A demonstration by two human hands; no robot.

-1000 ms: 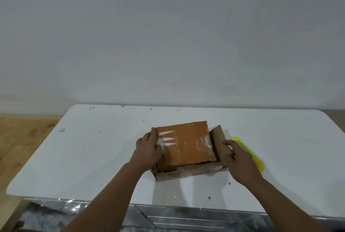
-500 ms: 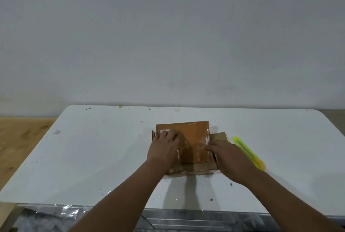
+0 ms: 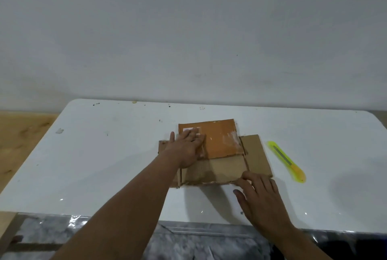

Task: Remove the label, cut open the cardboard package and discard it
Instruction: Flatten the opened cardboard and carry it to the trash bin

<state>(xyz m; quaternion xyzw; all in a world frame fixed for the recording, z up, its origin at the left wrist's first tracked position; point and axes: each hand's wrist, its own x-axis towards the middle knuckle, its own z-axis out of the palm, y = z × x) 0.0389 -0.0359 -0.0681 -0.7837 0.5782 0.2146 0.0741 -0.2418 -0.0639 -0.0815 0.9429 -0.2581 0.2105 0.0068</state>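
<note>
Since a moment ago my right hand [image 3: 260,195] slid to the cardboard package's [image 3: 217,155] near right corner, fingers spread flat. The package lies flattened mid-table [image 3: 104,165], left hand [image 3: 186,147] pressing open-palmed; the cutter [image 3: 285,160] lies right of it, angled away.

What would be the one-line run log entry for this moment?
flattened brown cardboard package on white table | left hand pressing flat | right hand at near edge | yellow-green utility knife unused
</note>
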